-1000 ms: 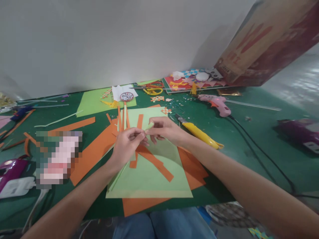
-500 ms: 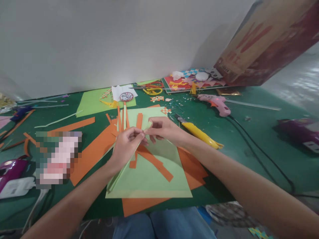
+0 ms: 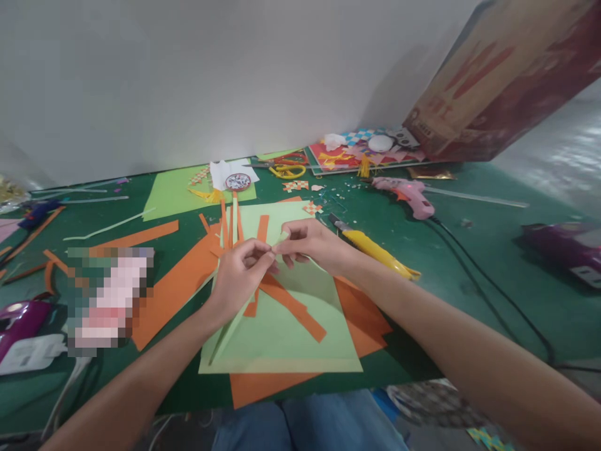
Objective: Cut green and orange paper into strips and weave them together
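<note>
Close together over a pale green paper sheet point(image 3: 291, 351), my two hands pinch light green paper strips. My left hand point(image 3: 239, 275) is closed with thumb against fingers, and a strip point(image 3: 231, 332) trails from it toward the sheet's lower left corner. Thumb and forefinger of my right hand point(image 3: 313, 245) are pressed together on a light green strip end point(image 3: 280, 240), the fingertips of both hands nearly touching. How the strips meet between the fingertips is too small to make out. Beneath the hands lie cut orange paper strips point(image 3: 295, 307).
Right of my hands lies a yellow utility knife point(image 3: 375, 252), with a pink glue gun point(image 3: 408, 194) and its cord behind. Yellow-handled scissors point(image 3: 287, 171) rest near the wall. Orange paper point(image 3: 176, 294) and a blurred-out pink device point(image 3: 115, 294) are on the left.
My fingertips have shifted slightly, and slightly more of the strip end shows at my right fingers. The trailing strip at lower left looks narrower. Both hands keep their pinch.
</note>
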### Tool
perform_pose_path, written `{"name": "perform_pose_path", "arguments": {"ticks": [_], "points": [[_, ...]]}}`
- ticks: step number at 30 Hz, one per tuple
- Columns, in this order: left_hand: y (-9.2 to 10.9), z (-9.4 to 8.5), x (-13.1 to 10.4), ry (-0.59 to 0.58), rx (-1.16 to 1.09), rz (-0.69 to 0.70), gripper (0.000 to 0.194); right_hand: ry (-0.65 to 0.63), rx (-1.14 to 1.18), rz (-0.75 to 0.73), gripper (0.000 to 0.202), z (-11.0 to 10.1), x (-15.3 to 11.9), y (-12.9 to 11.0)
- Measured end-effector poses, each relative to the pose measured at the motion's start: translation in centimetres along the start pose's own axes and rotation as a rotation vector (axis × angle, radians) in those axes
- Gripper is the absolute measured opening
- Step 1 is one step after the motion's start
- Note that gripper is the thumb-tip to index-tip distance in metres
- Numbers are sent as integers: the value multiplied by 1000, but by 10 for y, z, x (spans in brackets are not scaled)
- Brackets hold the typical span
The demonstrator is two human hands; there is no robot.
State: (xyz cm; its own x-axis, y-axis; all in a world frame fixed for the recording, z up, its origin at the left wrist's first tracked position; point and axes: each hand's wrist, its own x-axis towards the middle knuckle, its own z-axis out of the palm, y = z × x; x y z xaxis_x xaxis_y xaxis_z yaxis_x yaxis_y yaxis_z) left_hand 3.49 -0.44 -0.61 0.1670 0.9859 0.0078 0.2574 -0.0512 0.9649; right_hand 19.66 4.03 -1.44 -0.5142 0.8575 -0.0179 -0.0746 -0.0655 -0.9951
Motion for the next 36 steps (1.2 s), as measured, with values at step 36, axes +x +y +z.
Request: {"name": "perform_pose_path", "arguments": {"ticks": [36], "points": [[2, 0, -1, -14, 31, -5, 16, 80, -72, 8, 28, -1, -1, -8]]}}
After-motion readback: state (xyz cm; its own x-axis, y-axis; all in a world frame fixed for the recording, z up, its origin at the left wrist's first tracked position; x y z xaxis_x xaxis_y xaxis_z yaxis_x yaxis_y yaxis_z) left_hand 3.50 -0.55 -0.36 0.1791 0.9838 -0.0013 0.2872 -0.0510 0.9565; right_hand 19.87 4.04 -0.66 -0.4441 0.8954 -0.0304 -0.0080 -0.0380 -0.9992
